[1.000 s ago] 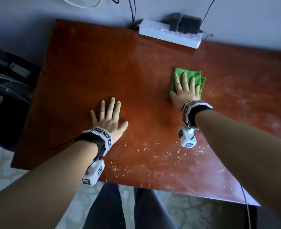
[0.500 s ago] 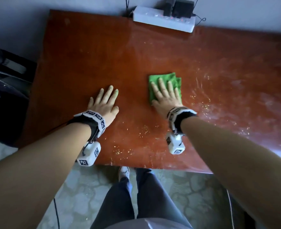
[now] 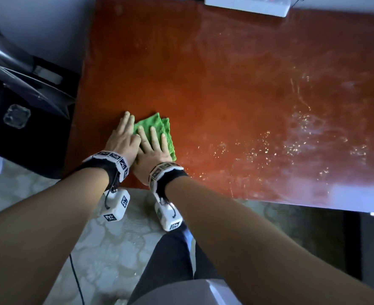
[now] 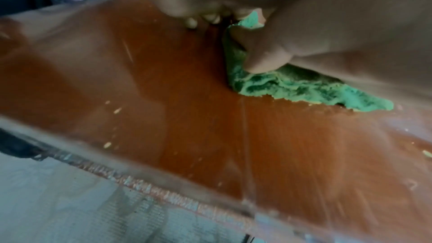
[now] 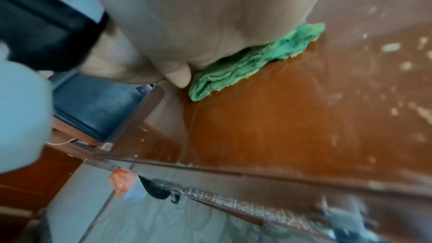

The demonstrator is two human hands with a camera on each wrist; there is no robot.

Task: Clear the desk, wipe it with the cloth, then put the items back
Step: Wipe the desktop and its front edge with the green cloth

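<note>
A folded green cloth lies on the reddish-brown desk near its front left corner. My right hand presses flat on the cloth with straight fingers. My left hand lies flat on the desk just left of it, touching the cloth's left edge and partly under the right hand. In the left wrist view the cloth bunches under the right thumb. In the right wrist view the cloth sticks out from under the palm. Crumbs and dust streaks cover the desk's right half.
A white power strip sits at the desk's back edge against the wall. A dark chair or bag stands left of the desk. The desk's front edge runs just behind my wrists, with tiled floor and my legs below.
My right hand has slid the cloth left and toward me, from the desk's middle to the front left, until it met my left hand. The head view has dropped lower.
</note>
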